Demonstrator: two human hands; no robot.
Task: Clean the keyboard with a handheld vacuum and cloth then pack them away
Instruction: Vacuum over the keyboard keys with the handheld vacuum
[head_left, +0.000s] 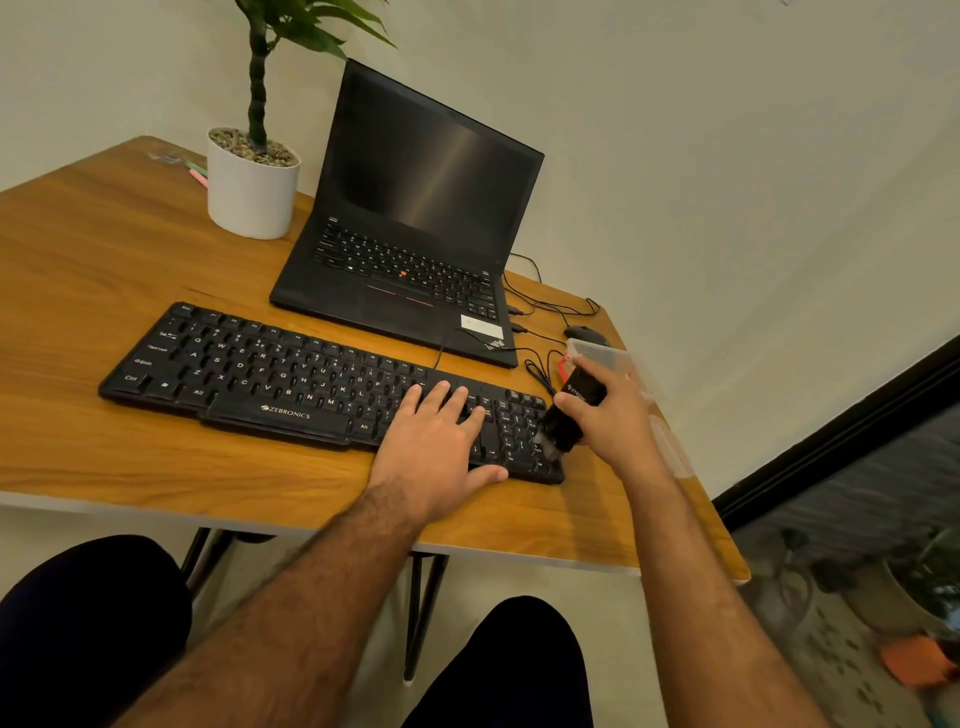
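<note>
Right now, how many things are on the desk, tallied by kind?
Keyboards: 1, the keyboard
Laptops: 1, the laptop
Mice: 1, the mouse
Potted plants: 1, the potted plant
Handheld vacuums: 1, the handheld vacuum in the right hand
Total: 5

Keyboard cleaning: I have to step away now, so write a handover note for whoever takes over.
Left hand: flat, fingers straight, steadying the keyboard near its right side.
Right hand: grips the handheld vacuum, brush tip on the number pad at the right end.
Done: vacuuming is under way; how much is covered cannot be told.
Left: finish vacuuming, wipe with the cloth (not in view), pack both away.
</note>
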